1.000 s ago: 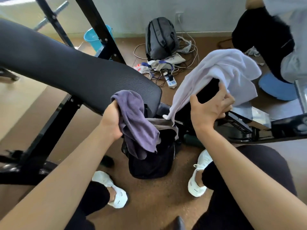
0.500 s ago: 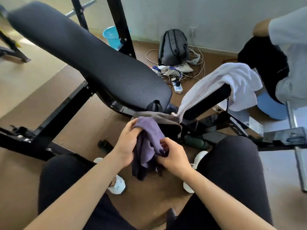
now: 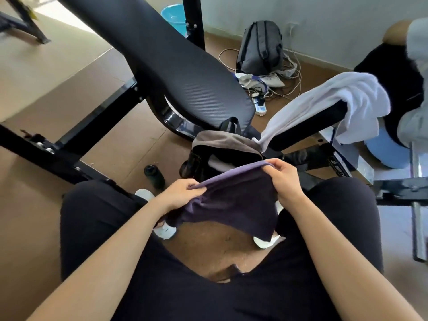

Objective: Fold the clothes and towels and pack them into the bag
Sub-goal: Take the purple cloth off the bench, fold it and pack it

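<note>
1. The black padded weight bench (image 3: 166,66) slants across the upper left of your view, its steel frame standing on the brown floor (image 3: 111,154).
2. Your legs (image 3: 97,228), in black trousers, spread to either side at the bottom, with a white shoe (image 3: 165,230) showing between them.
3. A white towel (image 3: 324,100) lies unfolded, draped over a black padded bar to your right, with one corner hanging down just beside the bag.
4. The purple cloth (image 3: 231,205) is spread between your hands above your knees. Its top edge is pulled taut and the rest hangs loose towards the floor.
5. The bag (image 3: 220,144) stands on the floor just beyond the cloth, near the end of the bench, with its grey flap thrown back and its mouth open.
6. A grey backpack (image 3: 259,47) leans by the far wall among loose cables.
7. Your left hand (image 3: 183,195) grips the left end of the cloth's top edge, fingers curled over it.
8. Your right hand (image 3: 284,179) pinches the right end of that edge between thumb and fingers.
9. A black bottle (image 3: 154,176) lies on the floor left of the bag.
</note>
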A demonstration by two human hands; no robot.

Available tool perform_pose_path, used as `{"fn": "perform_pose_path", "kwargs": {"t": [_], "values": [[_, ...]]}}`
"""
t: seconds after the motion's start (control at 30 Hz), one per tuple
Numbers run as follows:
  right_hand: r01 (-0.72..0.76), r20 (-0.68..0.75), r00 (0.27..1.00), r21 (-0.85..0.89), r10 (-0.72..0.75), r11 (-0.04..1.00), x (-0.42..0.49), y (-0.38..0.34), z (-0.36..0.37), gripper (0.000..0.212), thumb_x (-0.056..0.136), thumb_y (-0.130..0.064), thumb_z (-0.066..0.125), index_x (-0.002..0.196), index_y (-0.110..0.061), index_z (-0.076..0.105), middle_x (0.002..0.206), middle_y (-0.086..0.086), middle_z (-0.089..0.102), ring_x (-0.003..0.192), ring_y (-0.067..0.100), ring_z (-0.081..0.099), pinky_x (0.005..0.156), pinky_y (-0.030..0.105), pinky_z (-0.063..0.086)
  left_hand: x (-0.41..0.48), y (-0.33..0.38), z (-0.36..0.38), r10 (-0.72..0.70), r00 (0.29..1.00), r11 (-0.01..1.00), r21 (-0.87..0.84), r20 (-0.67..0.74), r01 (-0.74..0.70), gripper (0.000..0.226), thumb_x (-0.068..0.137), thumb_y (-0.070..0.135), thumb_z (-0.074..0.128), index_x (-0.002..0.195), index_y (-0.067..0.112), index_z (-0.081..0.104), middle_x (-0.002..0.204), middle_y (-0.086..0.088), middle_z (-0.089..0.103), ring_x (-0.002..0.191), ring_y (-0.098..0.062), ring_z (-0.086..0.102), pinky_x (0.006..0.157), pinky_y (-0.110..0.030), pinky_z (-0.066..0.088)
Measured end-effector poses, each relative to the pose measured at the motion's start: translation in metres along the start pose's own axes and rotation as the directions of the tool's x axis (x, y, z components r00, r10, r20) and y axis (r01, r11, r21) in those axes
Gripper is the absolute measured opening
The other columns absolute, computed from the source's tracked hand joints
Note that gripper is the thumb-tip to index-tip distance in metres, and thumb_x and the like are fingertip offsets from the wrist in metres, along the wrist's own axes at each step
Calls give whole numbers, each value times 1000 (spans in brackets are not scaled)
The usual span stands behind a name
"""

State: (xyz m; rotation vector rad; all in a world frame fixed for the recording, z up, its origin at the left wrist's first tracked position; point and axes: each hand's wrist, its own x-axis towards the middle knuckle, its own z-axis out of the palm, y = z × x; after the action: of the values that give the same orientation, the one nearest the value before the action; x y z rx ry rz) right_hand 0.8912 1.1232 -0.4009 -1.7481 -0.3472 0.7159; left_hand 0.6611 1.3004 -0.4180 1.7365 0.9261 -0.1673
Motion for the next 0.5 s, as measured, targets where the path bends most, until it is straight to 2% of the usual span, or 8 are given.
{"fn": "perform_pose_path", "kwargs": {"t": [0.07,0.13,0.17,0.23,0.3,0.37,0.43,0.5], "values": [[-34,-12,999,100,36,994,5,0,-2,12,90,-10,67,92,-14,78,84,6,74,79,15,66,73,31,54,-4,3,3,-49,985,996,81,165,36,28,92,51,70,91,24,77,92,7,78,90,-10,71,81,-28,52],[-56,-10,998,209,60,976,12,1,-4,15,91,-12,66,97,-18,77,92,8,73,85,20,66,79,35,54,-6,8,3,-69,967,997,58,245,56,27,93,46,71,89,20,80,89,6,78,84,-8,70,77,-23,51],[-56,-2,998,262,59,963,15,1,-4,17,94,-9,63,102,-17,75,95,7,73,86,18,67,79,33,54,-5,10,4,-49,970,998,-22,238,56,28,95,41,70,89,16,80,88,2,78,84,-10,70,79,-23,50],[-55,-3,998,309,59,950,19,-2,-4,22,99,-5,58,115,-14,70,99,4,71,85,12,66,75,23,53,-5,16,6,-7,986,947,-316,166,60,30,100,31,64,98,6,79,96,-9,79,94,-18,72,86,-27,52],[-77,-16,996,253,84,964,20,1,-1,30,98,-7,60,127,-13,63,106,3,70,90,10,65,73,17,51,-1,20,4,6,989,810,-582,145,80,32,103,29,57,112,4,74,110,-14,77,106,-23,72,94,-30,53],[-126,-48,990,84,131,988,20,10,5,40,95,-10,65,134,-13,58,116,5,66,99,13,62,75,20,47,-1,25,3,28,986,706,-702,165,97,38,104,33,52,123,5,69,122,-17,73,116,-26,69,101,-35,51],[-213,-50,976,-50,210,976,16,19,11,31,95,-16,66,126,-13,62,108,6,65,89,15,61,66,21,43,0,31,4,58,985,649,-756,164,88,42,104,36,50,127,6,67,126,-17,71,120,-25,67,103,-36,50],[-303,29,950,-136,309,943,5,20,19,14,98,-23,63,103,-11,67,86,7,67,69,15,61,54,22,40,0,33,3,72,987,560,-825,144,80,42,101,39,51,126,10,69,126,-15,71,120,-23,67,97,-34,53]]}}
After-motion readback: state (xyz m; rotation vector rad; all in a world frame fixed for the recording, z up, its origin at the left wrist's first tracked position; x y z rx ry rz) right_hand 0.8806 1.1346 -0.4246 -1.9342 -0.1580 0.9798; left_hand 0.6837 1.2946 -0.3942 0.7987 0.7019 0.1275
